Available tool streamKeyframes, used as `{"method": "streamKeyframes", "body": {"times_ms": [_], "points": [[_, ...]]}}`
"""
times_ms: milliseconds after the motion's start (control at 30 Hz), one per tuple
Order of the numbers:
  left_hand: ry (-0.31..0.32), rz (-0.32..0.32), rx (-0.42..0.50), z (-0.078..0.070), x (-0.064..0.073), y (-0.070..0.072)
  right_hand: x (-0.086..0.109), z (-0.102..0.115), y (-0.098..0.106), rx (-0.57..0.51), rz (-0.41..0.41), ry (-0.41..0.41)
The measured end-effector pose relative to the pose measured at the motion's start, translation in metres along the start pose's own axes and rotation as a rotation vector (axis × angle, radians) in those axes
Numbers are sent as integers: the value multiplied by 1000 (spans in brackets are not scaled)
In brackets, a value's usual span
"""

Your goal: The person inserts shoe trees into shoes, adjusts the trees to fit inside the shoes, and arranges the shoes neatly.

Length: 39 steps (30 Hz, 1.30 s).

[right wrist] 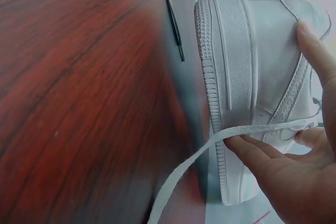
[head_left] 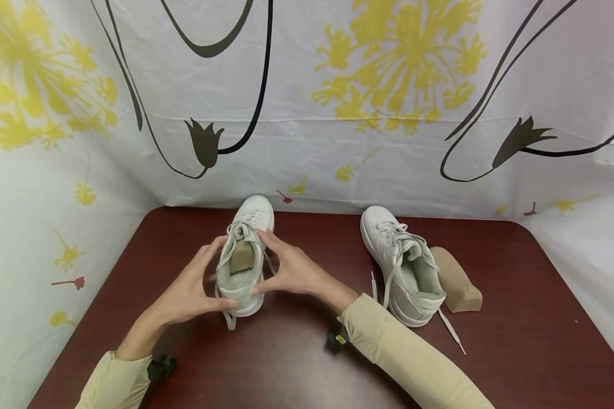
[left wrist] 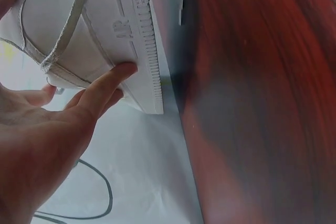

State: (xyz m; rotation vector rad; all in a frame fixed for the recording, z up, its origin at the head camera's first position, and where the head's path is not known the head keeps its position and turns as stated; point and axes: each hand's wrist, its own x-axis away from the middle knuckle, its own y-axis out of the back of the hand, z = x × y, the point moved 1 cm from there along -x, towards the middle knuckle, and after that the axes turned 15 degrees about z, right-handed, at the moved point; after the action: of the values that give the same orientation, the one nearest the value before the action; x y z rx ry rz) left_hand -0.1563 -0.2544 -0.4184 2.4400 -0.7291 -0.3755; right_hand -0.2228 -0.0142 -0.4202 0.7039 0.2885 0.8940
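Toe pointing away, a white lace-up sneaker (head_left: 247, 295) is held between both hands, close over the dark red table. The left hand (head_left: 189, 292) grips its left side, thumb at the heel and fingers along the upper; in the left wrist view, fingertips (left wrist: 126, 69) press near the sole. On the other side the right hand (head_left: 297, 270) holds the sneaker, thumb near the heel collar and fingers forward by the laces. A brown shoe insert (head_left: 242, 257) shows inside the opening, its front part hidden. One loose lace (right wrist: 184, 166) crosses the side by the right fingers.
A second white sneaker (head_left: 396, 264) stands to the right on the table (head_left: 307, 352), laces loose. Beside it lies another brown shoe insert (head_left: 455, 281). A patterned white cloth (head_left: 297, 142) hangs behind the table and along its sides.
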Motion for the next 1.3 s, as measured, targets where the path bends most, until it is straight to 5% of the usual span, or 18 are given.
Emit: {"method": "streamKeyframes", "body": {"times_ms": [800, 1300], "points": [[57, 22, 12, 14, 9, 24, -31, 6, -10, 1, 24, -15], [-7, 7, 105, 30, 23, 43, -48, 14, -18, -63, 5, -33]]}}
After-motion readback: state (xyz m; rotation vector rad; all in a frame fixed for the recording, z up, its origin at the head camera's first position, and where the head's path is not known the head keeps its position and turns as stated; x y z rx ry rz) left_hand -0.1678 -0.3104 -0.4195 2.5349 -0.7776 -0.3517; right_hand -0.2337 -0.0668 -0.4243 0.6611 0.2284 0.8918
